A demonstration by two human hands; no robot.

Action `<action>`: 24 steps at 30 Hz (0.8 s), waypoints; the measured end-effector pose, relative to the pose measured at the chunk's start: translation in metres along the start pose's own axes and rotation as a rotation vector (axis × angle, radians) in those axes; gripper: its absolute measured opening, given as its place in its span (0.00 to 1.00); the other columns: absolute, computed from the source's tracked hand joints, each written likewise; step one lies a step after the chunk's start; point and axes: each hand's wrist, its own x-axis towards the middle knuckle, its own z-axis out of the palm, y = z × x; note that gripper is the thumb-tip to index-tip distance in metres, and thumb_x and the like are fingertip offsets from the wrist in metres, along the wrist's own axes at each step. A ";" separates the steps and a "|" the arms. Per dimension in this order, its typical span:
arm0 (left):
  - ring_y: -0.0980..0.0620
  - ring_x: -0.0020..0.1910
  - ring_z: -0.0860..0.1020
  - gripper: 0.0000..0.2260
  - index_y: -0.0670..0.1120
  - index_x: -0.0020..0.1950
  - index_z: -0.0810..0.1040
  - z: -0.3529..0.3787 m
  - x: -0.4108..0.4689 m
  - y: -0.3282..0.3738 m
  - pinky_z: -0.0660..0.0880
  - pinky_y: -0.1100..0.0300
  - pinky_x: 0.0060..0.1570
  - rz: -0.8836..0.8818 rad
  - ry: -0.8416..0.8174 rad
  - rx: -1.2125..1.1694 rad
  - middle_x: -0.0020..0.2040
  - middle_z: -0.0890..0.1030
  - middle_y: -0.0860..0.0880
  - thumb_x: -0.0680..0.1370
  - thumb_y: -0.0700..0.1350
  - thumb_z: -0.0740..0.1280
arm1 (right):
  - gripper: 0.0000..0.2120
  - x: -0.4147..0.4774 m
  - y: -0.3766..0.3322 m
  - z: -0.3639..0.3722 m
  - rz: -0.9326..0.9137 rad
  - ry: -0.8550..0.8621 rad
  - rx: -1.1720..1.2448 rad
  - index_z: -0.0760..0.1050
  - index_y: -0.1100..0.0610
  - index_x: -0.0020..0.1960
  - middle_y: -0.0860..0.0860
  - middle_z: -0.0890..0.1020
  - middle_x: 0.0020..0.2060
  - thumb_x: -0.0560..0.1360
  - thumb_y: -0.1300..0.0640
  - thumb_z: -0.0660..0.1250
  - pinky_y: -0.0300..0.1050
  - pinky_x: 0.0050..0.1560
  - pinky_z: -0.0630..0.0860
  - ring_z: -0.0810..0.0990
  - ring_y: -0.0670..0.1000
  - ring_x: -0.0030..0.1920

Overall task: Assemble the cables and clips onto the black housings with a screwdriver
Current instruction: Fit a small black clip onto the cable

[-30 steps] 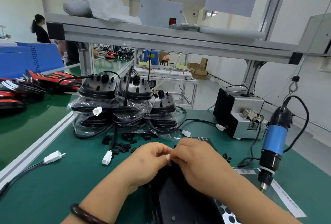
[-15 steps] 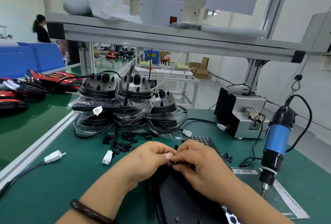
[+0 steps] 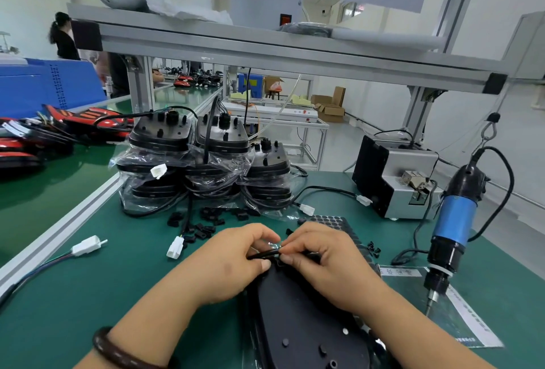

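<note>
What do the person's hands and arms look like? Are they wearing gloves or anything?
No gloves and no sleeves in view: the left hand and right hand are bare, and so are both forearms. The fingers carry no rings that I can see. The only thing worn is a dark brown beaded bracelet around the left wrist.

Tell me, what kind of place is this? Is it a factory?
Most likely a factory assembly line. A blue-and-black electric screwdriver hangs from a hook beside the green workbench mat, stacks of bagged black plastic housings wait on it, and another long green bench runs alongside.
</note>
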 end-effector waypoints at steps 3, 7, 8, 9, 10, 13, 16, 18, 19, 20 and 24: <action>0.64 0.55 0.75 0.15 0.61 0.57 0.74 0.000 -0.001 -0.002 0.72 0.64 0.60 -0.010 -0.025 -0.089 0.55 0.79 0.59 0.76 0.43 0.69 | 0.02 0.002 -0.001 0.002 0.005 -0.022 -0.040 0.84 0.56 0.43 0.49 0.81 0.40 0.72 0.62 0.73 0.37 0.46 0.75 0.79 0.44 0.43; 0.65 0.52 0.76 0.13 0.59 0.55 0.76 0.002 -0.003 -0.003 0.72 0.65 0.58 0.016 0.012 -0.094 0.52 0.80 0.59 0.75 0.43 0.70 | 0.02 0.002 -0.001 0.000 -0.008 -0.075 -0.058 0.83 0.55 0.43 0.46 0.80 0.41 0.73 0.61 0.72 0.32 0.46 0.73 0.79 0.42 0.44; 0.64 0.52 0.77 0.13 0.58 0.55 0.76 0.003 -0.003 -0.003 0.73 0.64 0.58 0.022 0.019 -0.101 0.52 0.81 0.58 0.75 0.42 0.70 | 0.03 0.002 -0.001 -0.002 -0.013 -0.096 -0.060 0.83 0.55 0.43 0.45 0.80 0.42 0.73 0.61 0.71 0.29 0.46 0.72 0.79 0.41 0.44; 0.63 0.53 0.77 0.12 0.57 0.55 0.76 0.003 -0.003 -0.003 0.73 0.63 0.59 0.024 0.020 -0.110 0.52 0.81 0.58 0.75 0.42 0.70 | 0.03 0.002 -0.001 -0.004 -0.019 -0.120 -0.066 0.84 0.55 0.44 0.44 0.80 0.43 0.74 0.60 0.71 0.29 0.46 0.71 0.79 0.40 0.45; 0.63 0.54 0.77 0.12 0.56 0.55 0.76 0.004 -0.004 -0.003 0.73 0.62 0.60 0.023 0.021 -0.117 0.52 0.81 0.58 0.76 0.42 0.70 | 0.03 0.002 -0.001 -0.006 -0.029 -0.142 -0.076 0.84 0.55 0.44 0.44 0.80 0.44 0.74 0.60 0.71 0.29 0.46 0.71 0.78 0.40 0.45; 0.64 0.53 0.77 0.11 0.56 0.54 0.76 0.004 -0.005 -0.003 0.73 0.64 0.59 0.020 0.037 -0.126 0.52 0.81 0.59 0.76 0.42 0.70 | 0.07 -0.001 -0.002 -0.011 -0.071 -0.208 -0.138 0.82 0.57 0.43 0.43 0.79 0.48 0.77 0.57 0.67 0.36 0.48 0.74 0.78 0.41 0.46; 0.65 0.51 0.77 0.12 0.58 0.53 0.75 0.004 -0.006 -0.002 0.73 0.67 0.56 0.023 0.059 -0.132 0.50 0.81 0.59 0.75 0.42 0.70 | 0.13 -0.003 -0.004 -0.012 -0.093 -0.256 -0.232 0.79 0.60 0.43 0.44 0.77 0.52 0.80 0.54 0.63 0.40 0.49 0.75 0.77 0.43 0.47; 0.65 0.51 0.76 0.13 0.60 0.52 0.74 0.005 -0.007 -0.002 0.72 0.68 0.53 0.023 0.066 -0.117 0.50 0.81 0.59 0.75 0.42 0.70 | 0.13 -0.002 -0.006 -0.012 -0.092 -0.264 -0.246 0.79 0.61 0.42 0.45 0.77 0.52 0.80 0.55 0.62 0.41 0.50 0.74 0.76 0.44 0.48; 0.64 0.51 0.76 0.14 0.61 0.52 0.74 0.005 -0.008 -0.002 0.71 0.69 0.52 0.025 0.070 -0.111 0.50 0.81 0.59 0.74 0.43 0.70 | 0.13 -0.001 -0.007 -0.012 -0.094 -0.263 -0.241 0.78 0.61 0.42 0.45 0.77 0.52 0.80 0.55 0.62 0.42 0.50 0.74 0.76 0.44 0.47; 0.64 0.51 0.76 0.15 0.62 0.52 0.73 0.006 -0.008 -0.001 0.71 0.70 0.51 0.029 0.079 -0.113 0.49 0.81 0.59 0.74 0.43 0.70 | 0.12 0.000 -0.008 -0.012 -0.094 -0.262 -0.234 0.78 0.61 0.41 0.45 0.77 0.51 0.80 0.56 0.62 0.42 0.50 0.74 0.76 0.45 0.47; 0.65 0.49 0.77 0.16 0.63 0.50 0.75 0.011 -0.012 0.002 0.69 0.75 0.46 0.036 0.156 -0.143 0.47 0.81 0.65 0.72 0.43 0.72 | 0.11 -0.001 -0.006 -0.010 -0.072 -0.217 -0.145 0.77 0.61 0.40 0.46 0.78 0.49 0.79 0.59 0.64 0.41 0.49 0.74 0.77 0.45 0.46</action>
